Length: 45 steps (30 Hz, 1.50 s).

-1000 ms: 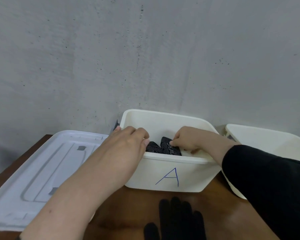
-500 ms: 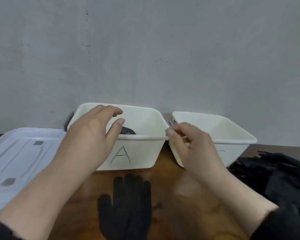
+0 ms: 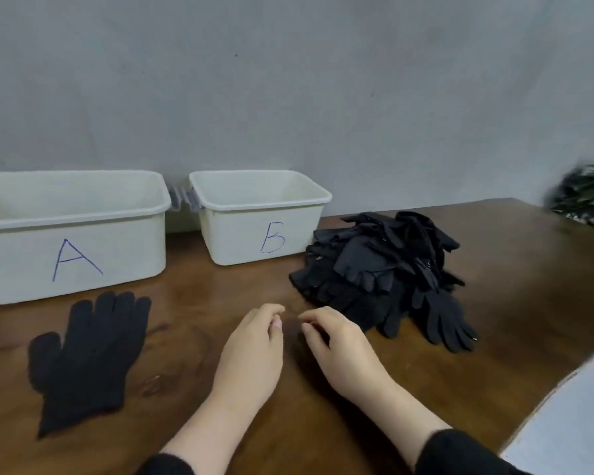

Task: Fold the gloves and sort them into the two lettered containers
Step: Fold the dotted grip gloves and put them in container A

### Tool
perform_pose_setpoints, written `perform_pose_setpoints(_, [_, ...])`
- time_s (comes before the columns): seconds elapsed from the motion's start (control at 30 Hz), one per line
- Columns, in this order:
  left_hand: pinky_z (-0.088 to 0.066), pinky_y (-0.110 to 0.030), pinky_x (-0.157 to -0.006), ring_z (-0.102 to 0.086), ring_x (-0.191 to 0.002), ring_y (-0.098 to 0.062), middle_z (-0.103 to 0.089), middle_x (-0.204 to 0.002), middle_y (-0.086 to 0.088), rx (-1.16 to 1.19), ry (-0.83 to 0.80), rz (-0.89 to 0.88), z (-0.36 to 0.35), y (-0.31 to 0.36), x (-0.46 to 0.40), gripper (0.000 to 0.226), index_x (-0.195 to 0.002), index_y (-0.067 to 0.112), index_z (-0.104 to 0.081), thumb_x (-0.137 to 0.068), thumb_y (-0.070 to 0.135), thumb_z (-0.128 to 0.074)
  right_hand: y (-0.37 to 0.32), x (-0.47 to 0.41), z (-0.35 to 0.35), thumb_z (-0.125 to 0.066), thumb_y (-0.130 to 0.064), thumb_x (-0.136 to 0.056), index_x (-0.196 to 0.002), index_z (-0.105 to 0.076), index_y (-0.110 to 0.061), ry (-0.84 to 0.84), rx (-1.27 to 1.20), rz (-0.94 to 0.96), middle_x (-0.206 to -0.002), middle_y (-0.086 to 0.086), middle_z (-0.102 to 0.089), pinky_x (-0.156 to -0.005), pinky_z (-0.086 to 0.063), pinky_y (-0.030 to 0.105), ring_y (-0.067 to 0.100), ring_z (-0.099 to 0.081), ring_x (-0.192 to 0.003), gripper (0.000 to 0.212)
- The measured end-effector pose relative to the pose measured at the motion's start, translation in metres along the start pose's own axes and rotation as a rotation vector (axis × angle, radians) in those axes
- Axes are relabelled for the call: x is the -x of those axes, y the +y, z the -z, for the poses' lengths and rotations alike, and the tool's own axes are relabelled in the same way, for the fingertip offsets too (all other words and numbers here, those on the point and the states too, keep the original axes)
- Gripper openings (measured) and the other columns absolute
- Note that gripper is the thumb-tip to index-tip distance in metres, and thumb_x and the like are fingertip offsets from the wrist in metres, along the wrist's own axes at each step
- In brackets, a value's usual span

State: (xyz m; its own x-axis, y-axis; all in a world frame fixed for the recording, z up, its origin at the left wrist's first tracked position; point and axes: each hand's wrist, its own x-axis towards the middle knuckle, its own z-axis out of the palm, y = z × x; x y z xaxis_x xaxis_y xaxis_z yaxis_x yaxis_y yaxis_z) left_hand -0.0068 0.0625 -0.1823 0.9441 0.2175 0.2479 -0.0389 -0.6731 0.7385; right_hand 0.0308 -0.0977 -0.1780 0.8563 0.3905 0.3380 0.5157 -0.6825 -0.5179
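Note:
Two cream containers stand against the wall: container A at the left and container B beside it. A single black glove lies flat on the wooden table in front of container A. A heap of black gloves sits to the right of container B. My left hand and my right hand hover side by side over the table's middle, fingers loosely curled, holding nothing. The right hand is just short of the heap's near edge. The insides of both containers are hidden from here.
The brown wooden table runs to the right, where its edge drops off near a pale floor. A green plant stands at the far right. A grey wall is close behind the containers.
Both hands left container A and drew back to the table's middle. The view swung right, bringing container B and the glove heap fully into sight; the white lid at left went out of view.

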Motion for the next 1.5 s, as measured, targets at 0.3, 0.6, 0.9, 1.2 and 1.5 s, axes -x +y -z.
perform_pose_setpoints(0.3, [-0.042,-0.014,-0.087,-0.055,-0.106,0.002,-0.055,-0.117,0.023,-0.041,-0.021,-0.098,-0.002,-0.006,0.001,0.028,-0.129,0.034,-0.056,-0.103,0.032,-0.045,0.020,-0.038,0.077,-0.061,-0.027,-0.099,-0.120,-0.068,-0.019,0.145,0.116,0.085,-0.108,-0.010,-0.065,-0.093,-0.046,0.022,0.006,-0.057,-0.103,0.023])
perform_pose_setpoints(0.6, [-0.052,-0.027,-0.088,-0.058,-0.101,-0.001,-0.058,-0.113,0.020,-0.062,0.023,-0.148,-0.007,-0.001,-0.021,0.030,-0.130,0.032,-0.054,-0.102,0.033,-0.045,0.061,-0.147,0.141,-0.055,-0.026,-0.103,-0.137,-0.059,-0.011,0.085,0.412,-0.125,-0.137,0.008,-0.061,-0.101,-0.043,0.035,0.028,-0.057,-0.125,0.037])
perform_pose_setpoints(0.9, [-0.052,-0.027,-0.087,-0.056,-0.100,0.003,-0.058,-0.109,0.022,-0.024,0.044,-0.189,-0.010,-0.008,-0.042,0.030,-0.128,0.034,-0.056,-0.101,0.034,-0.045,0.101,-0.207,0.131,-0.056,-0.030,-0.100,-0.097,-0.070,-0.007,-0.105,0.593,-0.288,-0.096,0.013,-0.068,-0.074,-0.043,0.033,0.034,-0.060,-0.093,0.027])
perform_pose_setpoints(1.2, [-0.049,-0.021,-0.087,-0.051,-0.104,0.010,-0.058,-0.107,0.024,0.037,0.101,-0.187,-0.008,-0.011,-0.046,0.026,-0.124,0.036,-0.058,-0.101,0.033,-0.047,0.045,-0.205,0.171,-0.043,-0.028,-0.101,-0.102,-0.066,-0.016,0.375,-0.013,-0.163,-0.083,-0.004,-0.076,-0.067,-0.047,0.033,0.020,-0.060,-0.071,0.026])
perform_pose_setpoints(1.5, [-0.044,-0.013,-0.097,-0.054,-0.121,0.003,-0.059,-0.129,0.021,0.630,0.104,-0.151,0.007,0.009,-0.031,0.062,-0.144,0.037,-0.041,-0.088,0.060,-0.056,-0.049,-0.152,0.151,-0.053,-0.033,-0.104,-0.100,-0.071,-0.016,-0.046,-0.264,-0.104,-0.081,0.007,-0.078,-0.072,-0.055,0.035,0.020,-0.069,-0.068,0.025])
